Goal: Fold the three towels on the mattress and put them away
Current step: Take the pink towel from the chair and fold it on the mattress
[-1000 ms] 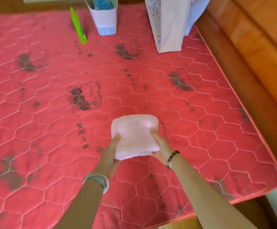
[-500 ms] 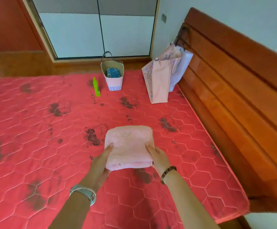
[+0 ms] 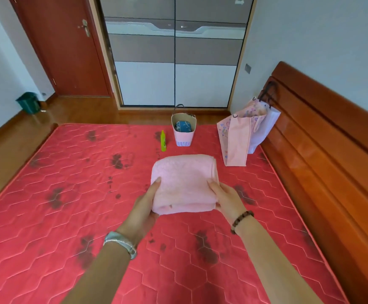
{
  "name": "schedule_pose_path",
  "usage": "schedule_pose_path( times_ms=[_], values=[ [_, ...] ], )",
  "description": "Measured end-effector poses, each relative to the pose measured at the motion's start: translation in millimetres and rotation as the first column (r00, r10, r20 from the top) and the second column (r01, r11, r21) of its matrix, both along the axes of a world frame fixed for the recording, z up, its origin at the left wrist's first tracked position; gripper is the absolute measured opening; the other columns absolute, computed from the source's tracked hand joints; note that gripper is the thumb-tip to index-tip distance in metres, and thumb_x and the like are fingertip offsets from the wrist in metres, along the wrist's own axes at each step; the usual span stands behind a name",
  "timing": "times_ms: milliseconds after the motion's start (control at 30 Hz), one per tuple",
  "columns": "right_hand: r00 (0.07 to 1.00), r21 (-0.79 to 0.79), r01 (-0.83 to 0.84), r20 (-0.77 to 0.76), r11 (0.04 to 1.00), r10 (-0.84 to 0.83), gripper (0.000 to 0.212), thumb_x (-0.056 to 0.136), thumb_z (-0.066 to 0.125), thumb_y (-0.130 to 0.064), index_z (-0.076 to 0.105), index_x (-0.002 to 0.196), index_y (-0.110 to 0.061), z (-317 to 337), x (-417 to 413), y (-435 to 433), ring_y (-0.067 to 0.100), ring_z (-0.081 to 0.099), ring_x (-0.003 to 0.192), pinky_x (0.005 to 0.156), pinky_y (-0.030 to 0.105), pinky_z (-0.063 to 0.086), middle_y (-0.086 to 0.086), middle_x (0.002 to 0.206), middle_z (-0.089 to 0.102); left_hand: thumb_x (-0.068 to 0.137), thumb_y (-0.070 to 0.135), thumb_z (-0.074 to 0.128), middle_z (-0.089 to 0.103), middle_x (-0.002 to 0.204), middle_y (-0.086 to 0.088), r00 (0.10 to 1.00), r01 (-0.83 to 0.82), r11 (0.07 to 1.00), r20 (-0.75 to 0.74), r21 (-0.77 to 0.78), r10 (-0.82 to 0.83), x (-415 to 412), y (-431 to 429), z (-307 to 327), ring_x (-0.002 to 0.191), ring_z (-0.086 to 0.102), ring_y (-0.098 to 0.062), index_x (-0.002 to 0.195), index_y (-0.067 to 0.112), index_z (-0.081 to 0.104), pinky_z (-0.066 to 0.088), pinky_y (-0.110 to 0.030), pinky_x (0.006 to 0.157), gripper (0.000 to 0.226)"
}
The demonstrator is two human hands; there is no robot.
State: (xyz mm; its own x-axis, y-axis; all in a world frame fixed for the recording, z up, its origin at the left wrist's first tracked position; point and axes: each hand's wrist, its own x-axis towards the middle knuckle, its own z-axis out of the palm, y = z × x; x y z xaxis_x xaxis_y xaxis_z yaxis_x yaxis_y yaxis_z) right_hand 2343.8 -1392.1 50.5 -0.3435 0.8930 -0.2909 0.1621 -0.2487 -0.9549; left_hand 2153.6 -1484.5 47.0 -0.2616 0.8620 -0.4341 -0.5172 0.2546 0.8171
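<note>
Mattress (image 3: 68, 216): red, quilted, dark-stained; near edge cut off.
Towel (image 3: 183, 183): pink, folded, held above the mattress, on the viewer's side of the basket (image 3: 184, 137).
Left hand (image 3: 144, 207): grasps the towel's left side; fingers underneath hidden.
Right hand (image 3: 227, 198): grasps its right side likewise.
Basket contents: something blue, unclear.
Change: towel lifted higher; door (image 3: 64, 47) beyond the basket newly visible.

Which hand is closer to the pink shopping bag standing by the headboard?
Right. The right hand holds the folded pink towel at its edge nearest the pink shopping bag; the left hand holds the opposite edge, farther away.
</note>
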Motion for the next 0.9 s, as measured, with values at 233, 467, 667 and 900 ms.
schedule_pose_path(
  times_ms=[233,467,667,900],
  values=[
    [0.976,-0.028,-0.217,-0.024,0.976,0.216,0.025,0.095,0.053,-0.040,0.062,0.111,-0.022,25,-20,-6,0.015,0.067,0.101,0.079,0.028,0.056,0.003,0.111,0.070,0.091,0.043,0.061,0.074,0.113,-0.012,0.988,-0.146,0.989,-0.048,0.028,0.148,-8,-35,34,0.104,0.071,-0.022,0.116,0.008,0.069,0.051,-0.038,0.094,0.044],
    [0.942,-0.167,-0.334,-0.017,0.928,0.336,0.111,0.033,0.071,-0.087,0.066,0.117,-0.016,30,-44,-12,0.023,0.068,0.103,0.096,0.045,0.052,0.007,0.109,0.072,0.094,0.036,0.059,0.074,0.111,-0.013,0.949,-0.304,0.952,-0.078,0.025,0.305,3,-84,51,0.102,0.072,-0.023,0.116,0.003,0.067,0.052,-0.036,0.092,0.040],
    [0.838,-0.220,-0.541,-0.225,0.812,0.498,0.058,0.070,0.066,-0.057,0.065,0.115,-0.020,37,-70,-53,0.017,0.069,0.103,0.083,0.031,0.055,0.003,0.112,0.072,0.095,0.035,0.056,0.076,0.093,-0.010,0.893,-0.420,0.906,-0.156,0.049,0.422,8,-148,56,0.069,0.072,-0.013,0.111,0.002,0.068,0.053,-0.020,0.053,0.038],
    [0.688,-0.169,-0.724,-0.241,0.669,0.684,0.031,0.093,0.050,-0.047,0.058,0.116,-0.029,39,-114,-133,0.001,0.069,0.092,0.075,0.020,0.052,-0.010,0.106,0.070,0.093,0.035,0.057,0.075,0.109,-0.012,0.797,-0.600,0.800,-0.065,0.024,0.600,-5,-245,57,0.098,0.073,-0.023,0.112,0.003,0.067,0.057,-0.035,0.084,0.039]
  ],
)
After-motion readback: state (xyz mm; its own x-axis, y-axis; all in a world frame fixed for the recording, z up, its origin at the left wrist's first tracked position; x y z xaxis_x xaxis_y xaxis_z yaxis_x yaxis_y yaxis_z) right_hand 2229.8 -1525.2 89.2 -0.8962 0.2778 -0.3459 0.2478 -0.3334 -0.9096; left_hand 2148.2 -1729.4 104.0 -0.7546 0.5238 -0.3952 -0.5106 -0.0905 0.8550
